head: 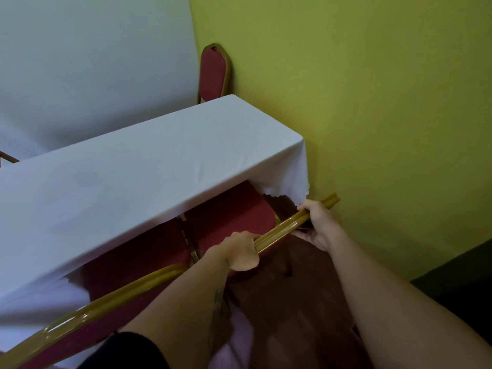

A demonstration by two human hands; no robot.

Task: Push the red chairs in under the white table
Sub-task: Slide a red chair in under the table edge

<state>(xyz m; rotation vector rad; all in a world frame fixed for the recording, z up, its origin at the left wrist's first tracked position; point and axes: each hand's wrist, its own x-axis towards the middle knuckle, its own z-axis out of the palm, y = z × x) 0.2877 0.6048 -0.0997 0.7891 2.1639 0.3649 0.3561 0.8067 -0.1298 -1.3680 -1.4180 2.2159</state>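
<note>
Red chair (pixel 229 217) by the wall, seat partly under the white table (pixel 133 177), both your hands on its gold top rail (pixel 282 227).

Left hand (pixel 239 251) and right hand (pixel 316 222) wrap closed on that rail. Risks: tablecloth hem (pixel 282 191) snagging on the seat; right knuckles scraping the green wall (pixel 386 129); frame knocking the neighbouring chair (pixel 138 259).

This looks like a banquet or function room: a long tabletop (pixel 138 166) draped in white cloth, red padded chairs with gold metal frames (pixel 229 217) tucked along it, another such chair (pixel 214 71) at the far end, and plain yellow-green walls (pixel 372 102).
</note>
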